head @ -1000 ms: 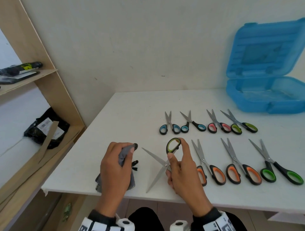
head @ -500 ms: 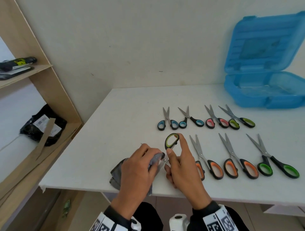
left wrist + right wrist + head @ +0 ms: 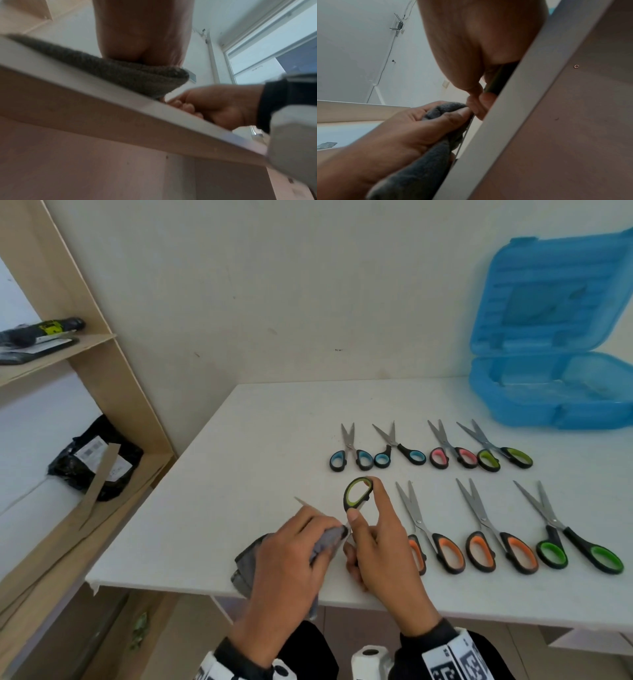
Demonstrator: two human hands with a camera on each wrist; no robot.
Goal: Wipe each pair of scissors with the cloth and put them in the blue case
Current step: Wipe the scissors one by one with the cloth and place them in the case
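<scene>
- low at the table (image 3: 239, 460) edge, left hand (image 3: 291, 556) pinches the cloth (image 3: 329, 542) round a scissors (image 3: 356, 494) blade
- right hand (image 3: 380, 546) grips the scissors, forefinger raised along the handle
- case (image 3: 548, 392) lies open, far right

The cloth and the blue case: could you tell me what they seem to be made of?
The cloth looks like soft grey knit or fleece: fuzzy, matte nap, bunching in the left hand. The blue case looks like translucent moulded plastic: glossy, light showing through its walls.

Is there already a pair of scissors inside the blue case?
No, the open blue case shows no scissors in its tray in the head view; seven pairs lie on the table, one in the right hand.
</scene>
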